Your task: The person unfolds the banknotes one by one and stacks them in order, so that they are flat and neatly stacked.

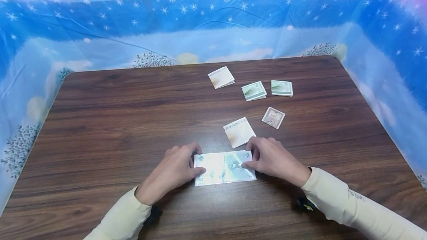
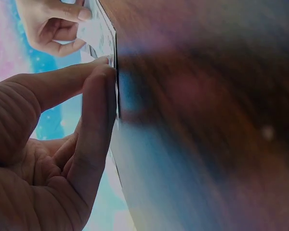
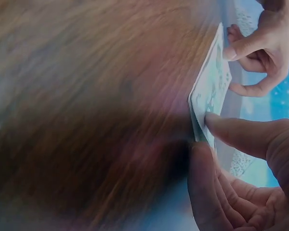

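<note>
Left hand (image 1: 175, 166) and right hand (image 1: 275, 158) each pinch an end of the glossy, rectangular banknote (image 1: 218, 175), creased down its middle, low at the wood-grained table (image 1: 133, 121)! Glare bleaches its print; whether it touches wood, hard to tell. Right wrist view adds the edge side-on, between thumb and fingertip.

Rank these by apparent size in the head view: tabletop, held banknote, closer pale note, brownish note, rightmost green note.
1. Tabletop
2. Held banknote
3. Closer pale note
4. Brownish note and rightmost green note: they look too alike to rank.
</note>
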Demonstrator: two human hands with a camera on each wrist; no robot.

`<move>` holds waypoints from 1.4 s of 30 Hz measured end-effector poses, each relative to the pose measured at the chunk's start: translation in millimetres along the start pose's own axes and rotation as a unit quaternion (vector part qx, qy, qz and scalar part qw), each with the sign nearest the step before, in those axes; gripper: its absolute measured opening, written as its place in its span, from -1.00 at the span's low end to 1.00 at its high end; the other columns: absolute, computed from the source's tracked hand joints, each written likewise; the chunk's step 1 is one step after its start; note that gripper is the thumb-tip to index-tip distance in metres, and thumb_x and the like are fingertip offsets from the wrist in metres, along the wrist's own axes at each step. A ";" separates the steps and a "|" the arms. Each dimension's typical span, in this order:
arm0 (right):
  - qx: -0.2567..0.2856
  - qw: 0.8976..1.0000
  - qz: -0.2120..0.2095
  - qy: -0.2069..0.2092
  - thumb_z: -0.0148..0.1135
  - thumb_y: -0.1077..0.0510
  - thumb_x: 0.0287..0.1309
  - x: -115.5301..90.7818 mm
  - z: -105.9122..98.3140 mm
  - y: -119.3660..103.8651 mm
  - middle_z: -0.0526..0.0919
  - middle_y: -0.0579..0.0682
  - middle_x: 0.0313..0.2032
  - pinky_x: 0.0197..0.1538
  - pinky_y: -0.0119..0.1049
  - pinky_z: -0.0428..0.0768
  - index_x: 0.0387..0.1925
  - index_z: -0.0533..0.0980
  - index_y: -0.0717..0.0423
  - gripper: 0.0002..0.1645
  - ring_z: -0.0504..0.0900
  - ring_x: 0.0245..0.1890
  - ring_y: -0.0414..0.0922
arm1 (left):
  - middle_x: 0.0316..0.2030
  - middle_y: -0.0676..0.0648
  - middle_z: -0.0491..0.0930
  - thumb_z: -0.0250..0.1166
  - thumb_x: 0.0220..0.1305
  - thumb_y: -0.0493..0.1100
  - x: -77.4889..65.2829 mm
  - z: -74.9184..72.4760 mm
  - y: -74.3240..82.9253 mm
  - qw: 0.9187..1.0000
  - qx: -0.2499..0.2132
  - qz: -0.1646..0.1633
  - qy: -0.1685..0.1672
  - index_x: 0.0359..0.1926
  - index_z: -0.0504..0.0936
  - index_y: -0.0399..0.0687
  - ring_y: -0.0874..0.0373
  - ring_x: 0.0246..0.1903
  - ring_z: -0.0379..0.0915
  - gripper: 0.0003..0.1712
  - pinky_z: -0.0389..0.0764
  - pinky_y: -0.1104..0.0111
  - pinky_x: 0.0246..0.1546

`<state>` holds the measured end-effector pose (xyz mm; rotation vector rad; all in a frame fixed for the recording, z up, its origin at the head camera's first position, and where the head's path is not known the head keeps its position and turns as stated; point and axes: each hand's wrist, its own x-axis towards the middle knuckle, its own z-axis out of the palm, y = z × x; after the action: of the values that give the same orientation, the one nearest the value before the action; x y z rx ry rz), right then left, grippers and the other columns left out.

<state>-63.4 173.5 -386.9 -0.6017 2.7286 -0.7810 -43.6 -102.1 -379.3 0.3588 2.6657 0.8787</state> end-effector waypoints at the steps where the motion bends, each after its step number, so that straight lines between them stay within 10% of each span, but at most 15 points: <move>1: -0.005 1.000 -0.001 0.003 0.63 0.04 -0.08 -0.5 0.1 0.4 0.52 -0.25 -0.63 -0.43 -0.31 0.50 -0.30 0.56 0.13 -0.57 0.47 -0.60 -0.34 | -0.60 0.10 0.52 0.61 0.03 -0.18 0.1 -0.1 0.1 1.000 0.002 -0.001 -0.001 -0.08 0.62 -0.19 0.27 -0.59 0.44 -0.55 0.50 0.33 -0.49; 16: 0.005 0.998 -0.023 0.054 0.64 0.07 -0.07 1.1 -13.8 1.7 0.51 -0.29 -0.62 -0.46 -0.34 0.47 -0.41 0.51 0.05 -0.61 0.46 -0.61 -0.35 | -0.55 0.05 0.66 0.50 0.20 -0.21 7.0 -14.8 9.9 0.999 -0.004 0.044 0.029 -0.08 0.65 -0.21 0.32 -0.61 0.52 -0.69 0.53 0.40 -0.57; 28: 0.117 0.988 0.047 0.092 0.53 0.23 0.03 21.5 -31.1 13.5 0.67 0.17 -0.10 -0.05 -0.03 0.62 -0.03 0.53 0.29 -0.52 0.70 -0.15 0.07 | 0.03 -0.14 0.69 0.30 0.41 -0.19 34.0 -11.9 35.5 0.985 0.024 0.170 0.013 0.14 0.64 -0.24 -0.01 0.09 0.60 -0.65 0.57 0.09 0.14; 42: 0.338 0.920 0.196 -0.017 0.40 0.16 0.20 36.6 -35.5 7.7 0.49 0.36 0.24 0.28 -0.06 0.43 0.36 0.24 0.34 -0.19 0.52 0.22 0.15 | -0.17 0.00 0.58 0.12 0.55 -0.10 53.8 8.1 44.8 0.957 0.119 0.244 -0.101 -0.06 0.56 -0.10 0.12 -0.20 0.52 -0.82 0.56 0.24 -0.11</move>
<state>-110.2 179.0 -365.9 0.0818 2.1995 -1.4571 -84.0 -45.2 -369.5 1.1361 2.5273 0.5955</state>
